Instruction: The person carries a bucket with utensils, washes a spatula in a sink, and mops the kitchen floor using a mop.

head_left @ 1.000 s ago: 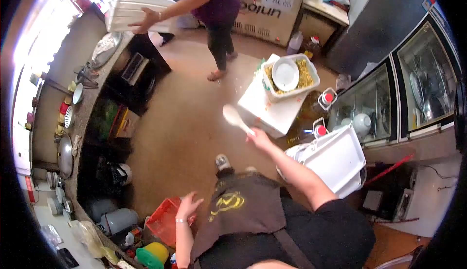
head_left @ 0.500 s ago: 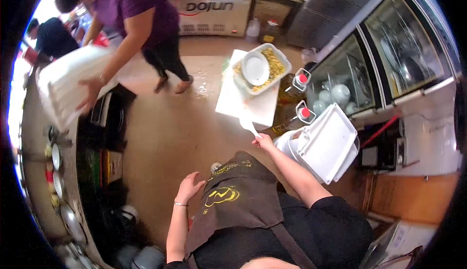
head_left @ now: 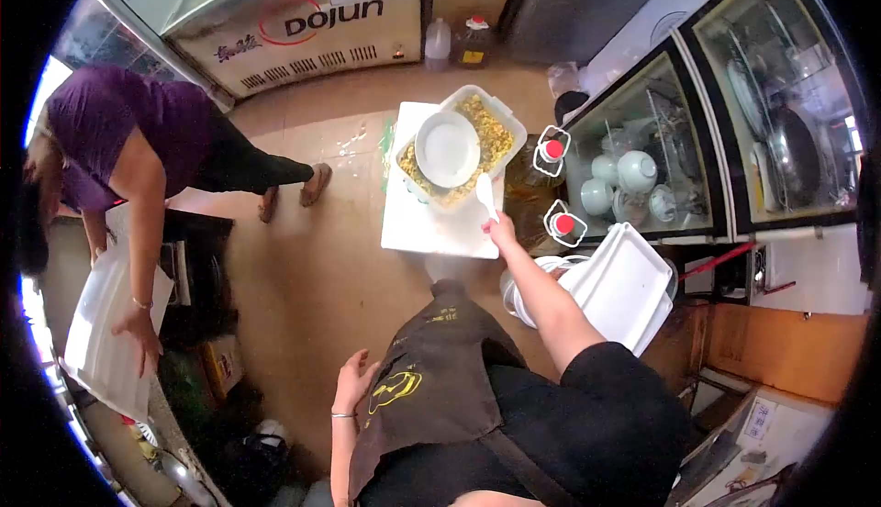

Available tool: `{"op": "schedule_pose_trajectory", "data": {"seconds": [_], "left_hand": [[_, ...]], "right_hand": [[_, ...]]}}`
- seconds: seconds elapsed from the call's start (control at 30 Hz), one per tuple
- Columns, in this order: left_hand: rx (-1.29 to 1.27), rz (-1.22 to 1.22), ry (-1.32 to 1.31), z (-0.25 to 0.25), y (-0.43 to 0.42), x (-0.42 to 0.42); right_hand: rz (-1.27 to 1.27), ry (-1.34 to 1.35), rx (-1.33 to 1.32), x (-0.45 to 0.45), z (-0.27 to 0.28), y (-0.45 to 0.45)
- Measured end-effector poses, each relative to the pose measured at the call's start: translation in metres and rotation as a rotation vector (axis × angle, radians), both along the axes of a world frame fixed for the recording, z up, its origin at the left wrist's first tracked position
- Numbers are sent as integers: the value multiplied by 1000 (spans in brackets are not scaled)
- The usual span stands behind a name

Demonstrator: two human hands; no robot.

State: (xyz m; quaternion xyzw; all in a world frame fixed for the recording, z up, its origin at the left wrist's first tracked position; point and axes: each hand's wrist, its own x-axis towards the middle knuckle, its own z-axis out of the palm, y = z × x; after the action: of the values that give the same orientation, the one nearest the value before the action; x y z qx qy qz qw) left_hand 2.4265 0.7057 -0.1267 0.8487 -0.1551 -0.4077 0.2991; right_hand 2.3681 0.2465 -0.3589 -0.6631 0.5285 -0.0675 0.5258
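My right hand (head_left: 499, 230) is closed on the handle of a white spoon (head_left: 485, 191). The spoon's head reaches the near right edge of a clear plastic tub (head_left: 510, 122); whether it touches the food is unclear. Yellowish chopped food (head_left: 487, 120) fills the tub, and a round white bowl (head_left: 447, 148) rests on top of it. Under the tub is a white box-like stand (head_left: 439, 237). My left hand (head_left: 354, 382) hangs beside my apron, fingers loosely extended and holding nothing.
Two large oil bottles with red caps (head_left: 552, 150) stand right of the stand. White trays (head_left: 626, 279) lean near a glass-door cabinet (head_left: 633, 131) with bowls. At left, a person in purple (head_left: 119, 131) handles a white tub (head_left: 108, 342) over a counter. A freezer (head_left: 312, 39) stands behind.
My right hand and the spoon have come up to the food tub, which now appears nearer. The other person has bent lower over the counter at left, the white tub lower too.
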Motion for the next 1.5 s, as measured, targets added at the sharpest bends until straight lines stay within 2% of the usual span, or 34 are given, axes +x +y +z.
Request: {"op": "schedule_pose_trajectory", "data": {"seconds": [0.03, 0.1, 0.17, 0.23, 0.27, 0.4, 0.5, 0.57, 0.63, 0.7, 0.77, 0.8, 0.83, 0.97, 1.0, 1.07, 1.1, 1.17, 1.23, 1.27, 1.3, 1.37, 1.4, 1.47, 1.5], "left_hand": [[-26, 87, 21, 6, -12, 7], [-14, 155, 40, 6, -26, 12], [3, 243, 57, 9, -37, 13], [94, 190, 72, 11, -48, 14], [112, 204, 81, 11, -51, 15], [91, 189, 138, 4, -67, 32], [109, 146, 113, 13, -89, 60], [80, 104, 102, 13, -94, 71], [66, 78, 91, 7, -98, 77], [17, 0, 79, 2, -104, 88], [-11, -98, 77, -4, -112, 97], [-22, -150, 75, -7, -116, 102], [-38, -216, 69, -13, -122, 109], [-70, -445, 162, -57, -133, 126], [-112, -524, 168, -74, -140, 134], [-11, -618, 227, -105, -148, 139], [-37, -709, 174, -114, -155, 139], [2, -871, 129, -113, -176, 130], [20, -944, 142, -106, -199, 111], [48, -960, 152, -103, -211, 103], [42, -1007, 141, -112, -219, 95], [-140, -1016, 213, -141, -228, 78], [-122, -1045, 226, -134, -235, 62], [-82, -1104, 217, -110, -241, 28], [-40, -1128, 219, -105, -246, 12]], "right_hand": [[45, 49, -117, 11, -17, -20], [57, 158, 48, 39, 8, -53], [101, 202, -211, 66, -11, -79], [107, 218, -124, 91, 19, -88], [236, 265, -90, 99, 21, -93], [461, 248, -119, 106, 1, -85], [511, 273, 16, 89, -54, -58], [766, 182, -74, 68, -42, -33], [420, 164, 349, 57, 14, -6], [482, 169, 275, 26, -7, 13], [365, 115, 448, 8, 47, 27], [457, 115, 193, -18, 3, 36], [397, 166, 249, -24, 36, 41], [135, 55, 171, -87, 42, 76], [81, 54, 201, -98, 56, 83], [-42, 17, 258, -115, 100, 108], [-115, -21, 290, -126, 116, 123], [-177, -36, 369, -151, 136, 153], [-156, -10, 296, -180, 136, 184], [-102, 13, 173, -196, 138, 197], [-147, 3, 161, -215, 128, 211], [-46, 57, 162, -256, 96, 238], [-81, 51, 151, -277, 102, 245], [25, 93, 188, -329, 114, 262], [-148, 44, 248, -357, 106, 278]]}}
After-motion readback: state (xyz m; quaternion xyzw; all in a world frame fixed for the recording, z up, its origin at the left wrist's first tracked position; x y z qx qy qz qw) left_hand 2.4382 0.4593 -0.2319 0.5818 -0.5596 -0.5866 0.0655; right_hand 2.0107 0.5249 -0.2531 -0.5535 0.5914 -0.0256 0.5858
